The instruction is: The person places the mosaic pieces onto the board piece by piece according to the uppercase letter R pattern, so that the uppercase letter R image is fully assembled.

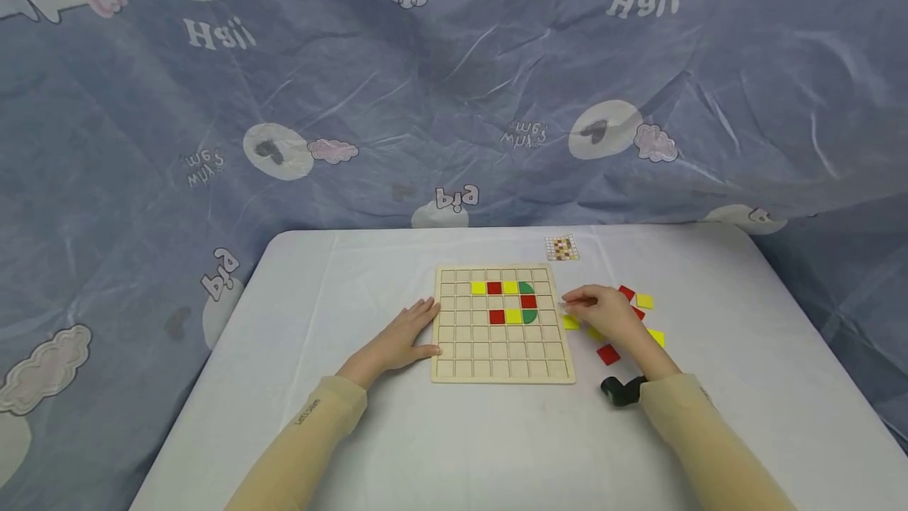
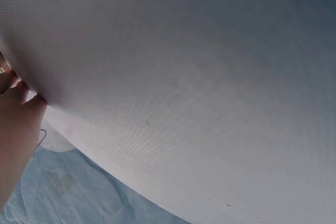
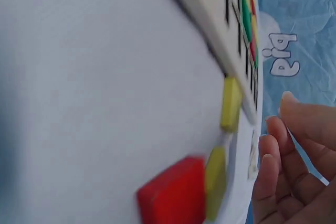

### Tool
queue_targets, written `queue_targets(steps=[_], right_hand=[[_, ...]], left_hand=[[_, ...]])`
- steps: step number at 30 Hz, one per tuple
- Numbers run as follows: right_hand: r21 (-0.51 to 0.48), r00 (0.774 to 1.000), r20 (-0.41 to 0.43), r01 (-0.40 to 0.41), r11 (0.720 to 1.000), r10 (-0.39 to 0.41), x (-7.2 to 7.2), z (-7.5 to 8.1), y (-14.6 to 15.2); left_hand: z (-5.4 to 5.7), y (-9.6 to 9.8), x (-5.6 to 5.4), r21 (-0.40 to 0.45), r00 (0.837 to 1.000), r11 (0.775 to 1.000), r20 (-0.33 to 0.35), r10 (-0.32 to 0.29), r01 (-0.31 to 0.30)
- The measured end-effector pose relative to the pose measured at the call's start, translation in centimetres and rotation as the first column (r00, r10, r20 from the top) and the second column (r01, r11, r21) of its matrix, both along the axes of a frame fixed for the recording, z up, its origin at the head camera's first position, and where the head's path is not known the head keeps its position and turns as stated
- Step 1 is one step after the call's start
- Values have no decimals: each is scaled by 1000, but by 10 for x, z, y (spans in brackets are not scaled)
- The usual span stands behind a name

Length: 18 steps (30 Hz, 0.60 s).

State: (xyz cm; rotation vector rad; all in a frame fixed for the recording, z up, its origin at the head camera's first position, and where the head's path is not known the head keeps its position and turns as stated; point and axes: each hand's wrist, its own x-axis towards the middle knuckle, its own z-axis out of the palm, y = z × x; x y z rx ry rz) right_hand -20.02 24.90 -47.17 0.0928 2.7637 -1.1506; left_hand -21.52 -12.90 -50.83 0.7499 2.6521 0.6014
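A square wooden grid board (image 1: 471, 351) lies on the white table. Red, yellow and green tiles sit in its upper cells, among them a red tile (image 1: 528, 302). My left hand (image 1: 400, 340) rests at the board's left edge, fingers extended; the left wrist view catches only part of it. Just off the right edge is my right hand (image 1: 603, 312), fingers loosely bent. In the right wrist view, thumb and index finger stand apart with nothing visible between them. Near its fingertips a yellow tile (image 3: 231, 103) lies close against the board. Closer to the camera is a red tile (image 3: 173, 192).
More loose tiles lie right of and under the right hand, including a yellow tile (image 1: 644, 301) and a red tile (image 1: 608, 355). A small printed pattern card (image 1: 562, 248) lies behind the board. Beside the right sleeve is a dark rounded object (image 1: 621, 392). A blue printed curtain (image 1: 397, 101) hangs behind the table.
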Motion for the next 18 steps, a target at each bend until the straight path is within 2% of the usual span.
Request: queue_targets(steps=[7,18], right_hand=[[31,999,30,-19,999,18,8,-9,16],[101,999,20,-50,994,49,5,-17,12]], left_hand=[[1,1,2,6,1000,1000,11,8,-8],[2,0,2,13,1000,1000,12,7,-7]])
